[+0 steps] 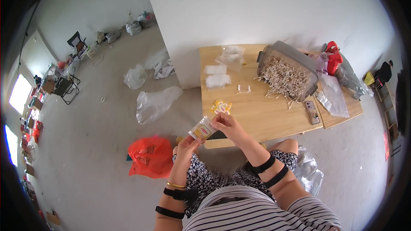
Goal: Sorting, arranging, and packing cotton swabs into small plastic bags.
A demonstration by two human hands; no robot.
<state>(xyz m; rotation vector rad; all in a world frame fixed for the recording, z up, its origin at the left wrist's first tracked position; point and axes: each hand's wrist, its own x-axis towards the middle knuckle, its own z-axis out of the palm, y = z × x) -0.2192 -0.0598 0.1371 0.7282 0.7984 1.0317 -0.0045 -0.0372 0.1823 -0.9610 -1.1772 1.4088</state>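
Observation:
Over the table's near edge I hold a small clear plastic bag [202,130] with a yellow label and what look like cotton swabs inside. My left hand [189,144] is closed on its lower end. At the upper right edge, my right hand [228,125] pinches the bag with thumb and fingers. Just beyond lies a small heap of yellow and white printed cards [221,106]. A few loose swabs [244,89] lie farther back. To the right, a grey plastic bin [296,54] is tipped toward me, with a mass of cotton swabs [284,77] spilling from it.
White packets [217,81] and a clear bag [233,57] lie on the wooden table [257,124]. A phone [312,112] rests near its right side, beside flat plastic bags [334,96]. On the floor at left are a red bag [150,157] and a clear bag [156,105].

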